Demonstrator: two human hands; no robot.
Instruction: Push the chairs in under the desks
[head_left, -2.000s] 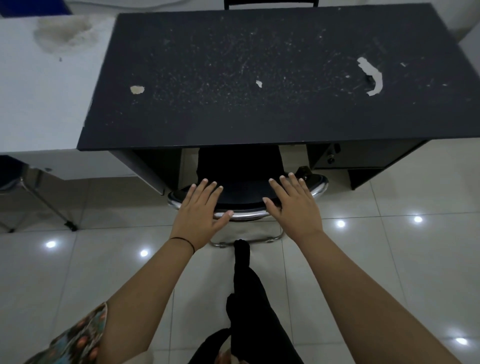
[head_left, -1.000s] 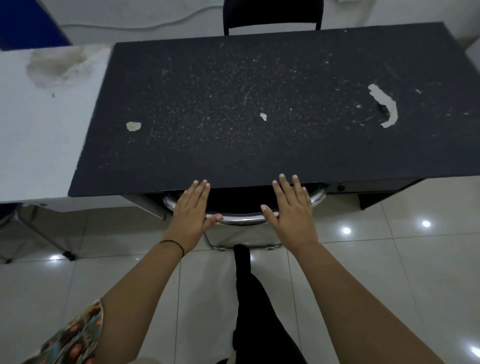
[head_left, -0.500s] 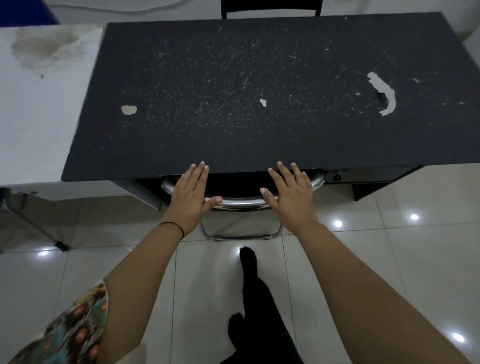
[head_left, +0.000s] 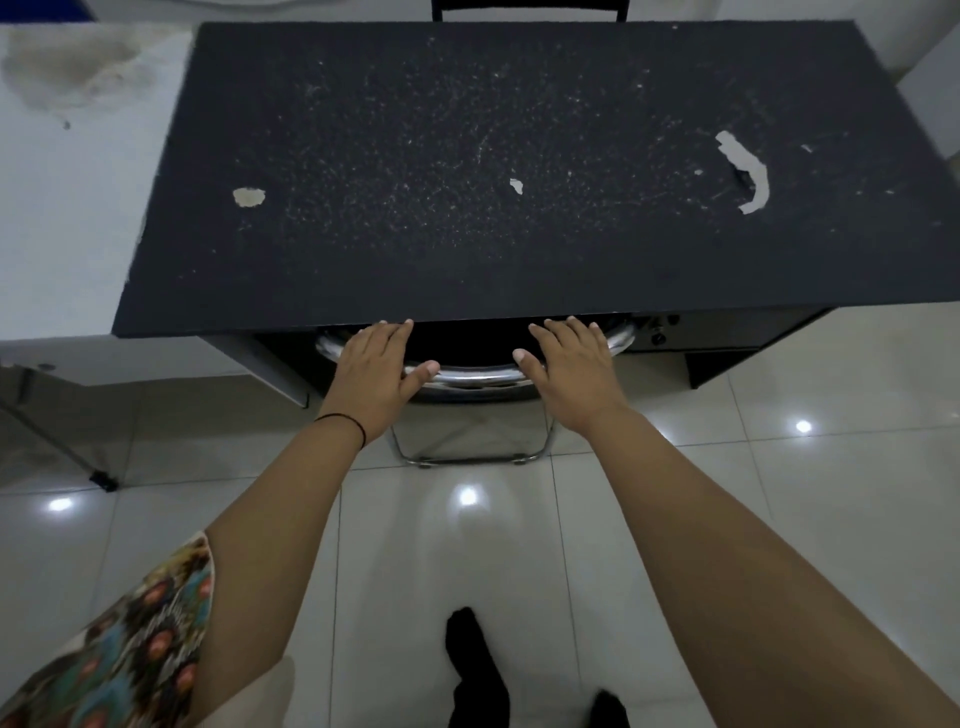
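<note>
A black chair (head_left: 475, 378) with a chrome frame sits mostly under the black desk (head_left: 467, 270); only its chrome back rim and floor loop show. My left hand (head_left: 371, 376) lies flat on the left of the rim, thumb on the chrome bar. My right hand (head_left: 569, 371) lies flat on the right of the rim. The fingertips of both hands reach the desk's front edge. Neither hand is wrapped around the rim. The seat is hidden under the desk.
A white desk (head_left: 67, 208) adjoins the black one on the left, with a thin metal leg (head_left: 57, 441) beneath it. Another black chair back (head_left: 524, 8) shows beyond the far edge. Drawers (head_left: 727, 343) hang under the desk's right side. Glossy tiled floor lies around my feet.
The chair has slid forward under the desk with both hands on its rim. Its seat, visible two seconds ago, is now hidden, and my fingertips have reached the desk edge.
</note>
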